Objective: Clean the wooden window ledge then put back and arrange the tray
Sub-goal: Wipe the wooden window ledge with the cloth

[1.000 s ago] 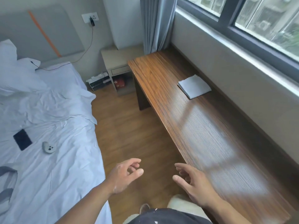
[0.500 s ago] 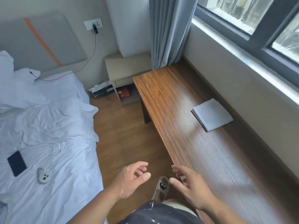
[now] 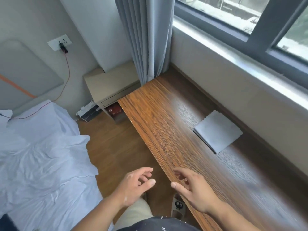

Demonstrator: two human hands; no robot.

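Observation:
The long wooden window ledge (image 3: 166, 124) runs along the wall under the window. A folded pale grey cloth (image 3: 218, 131) lies flat on it, near the wall. My left hand (image 3: 135, 185) hovers over the floor with loosely spread fingers and holds nothing. My right hand (image 3: 193, 189) hovers above the ledge's front edge, fingers relaxed, well short of the cloth. No tray is in view.
A bed with white sheets (image 3: 41, 160) fills the left. A beige bedside cabinet (image 3: 110, 87) stands at the ledge's far end, with a grey curtain (image 3: 146, 37) hanging beside it. An orange cable (image 3: 66, 70) runs from a wall socket. My slipper (image 3: 177, 205) shows on the wooden floor.
The view has advanced along the ledge, so the cloth and cabinet are nearer. The phone and small device on the bed have left view. Both hands keep their empty, relaxed pose.

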